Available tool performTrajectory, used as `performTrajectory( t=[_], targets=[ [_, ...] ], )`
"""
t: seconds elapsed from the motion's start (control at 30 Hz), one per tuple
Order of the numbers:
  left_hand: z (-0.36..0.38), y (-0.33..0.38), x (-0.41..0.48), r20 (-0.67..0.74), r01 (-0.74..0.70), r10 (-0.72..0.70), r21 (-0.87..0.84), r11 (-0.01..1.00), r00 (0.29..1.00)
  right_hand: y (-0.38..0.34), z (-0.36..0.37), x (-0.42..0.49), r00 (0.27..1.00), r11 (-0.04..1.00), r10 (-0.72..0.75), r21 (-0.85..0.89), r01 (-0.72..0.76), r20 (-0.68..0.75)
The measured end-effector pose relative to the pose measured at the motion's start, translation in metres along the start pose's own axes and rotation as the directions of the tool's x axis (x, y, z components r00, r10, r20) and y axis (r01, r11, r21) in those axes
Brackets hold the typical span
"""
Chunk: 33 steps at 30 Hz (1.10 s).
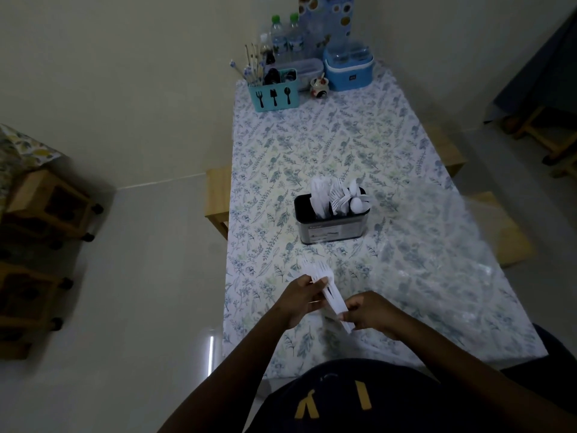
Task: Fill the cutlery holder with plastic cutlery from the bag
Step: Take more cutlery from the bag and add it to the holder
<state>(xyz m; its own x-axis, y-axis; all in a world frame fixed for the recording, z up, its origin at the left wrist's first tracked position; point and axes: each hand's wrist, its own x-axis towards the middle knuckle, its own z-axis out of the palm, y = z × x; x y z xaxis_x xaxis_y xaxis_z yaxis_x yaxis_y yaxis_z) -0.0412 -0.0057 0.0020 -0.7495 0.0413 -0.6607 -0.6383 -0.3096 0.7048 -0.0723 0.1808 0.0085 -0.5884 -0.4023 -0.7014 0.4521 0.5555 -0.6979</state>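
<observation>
Both left hand [301, 300] and right hand [371, 312] grip a fork bundle [332, 296], which should next go forward into the cutlery holder [332, 228]

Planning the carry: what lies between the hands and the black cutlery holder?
Head view: only bare tablecloth between cutlery holder and left hand, right hand gripping plastic cutlery.

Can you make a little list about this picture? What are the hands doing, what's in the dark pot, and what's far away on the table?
Left hand: grips a bundle of white plastic forks near the tines
Right hand: pinches the bundle's handle end
Cutlery holder: mid-table, holds white plastic cutlery
Bag: clear, lying at the right
Far end: teal cutlery caddy, water bottles, blue container
</observation>
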Motion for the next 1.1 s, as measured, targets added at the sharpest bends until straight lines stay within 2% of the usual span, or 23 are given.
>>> performTrajectory(
  t=[0.17, 0.3, 0.43, 0.67, 0.83, 1.1],
  targets=[
    [0.014, 0.001, 0.001, -0.021, 0.038, -0.041, -0.114, 0.993, 0.999, -0.001, -0.017, -0.002, 0.995, 0.998, 0.013, 0.055, -0.018, 0.103],
    [0.021, 0.005, 0.001, -0.067, 0.017, -0.033, -0.227, 0.974, 0.997, 0.002, -0.023, -0.002, 0.993, 0.998, -0.012, 0.059, 0.005, 0.118],
    [0.027, 0.006, 0.001, -0.097, -0.03, 0.005, -0.264, 0.964, 0.995, 0.005, -0.023, -0.007, 0.972, 0.957, -0.024, 0.288, -0.045, 0.232],
    [0.038, 0.001, -0.011, -0.097, -0.026, -0.001, -0.275, 0.961, 0.995, 0.012, -0.025, -0.008, 0.954, 0.928, -0.065, 0.369, -0.05, 0.293],
    [0.04, -0.006, -0.021, -0.134, 0.007, -0.027, -0.15, 0.989, 0.991, 0.016, -0.025, -0.008, 0.945, 0.943, -0.063, 0.33, -0.049, 0.32],
    [0.035, -0.009, -0.024, -0.174, -0.096, 0.037, -0.347, 0.933, 0.984, 0.007, -0.026, -0.012, 0.9, 0.973, -0.031, 0.218, -0.072, 0.435]
  ],
)
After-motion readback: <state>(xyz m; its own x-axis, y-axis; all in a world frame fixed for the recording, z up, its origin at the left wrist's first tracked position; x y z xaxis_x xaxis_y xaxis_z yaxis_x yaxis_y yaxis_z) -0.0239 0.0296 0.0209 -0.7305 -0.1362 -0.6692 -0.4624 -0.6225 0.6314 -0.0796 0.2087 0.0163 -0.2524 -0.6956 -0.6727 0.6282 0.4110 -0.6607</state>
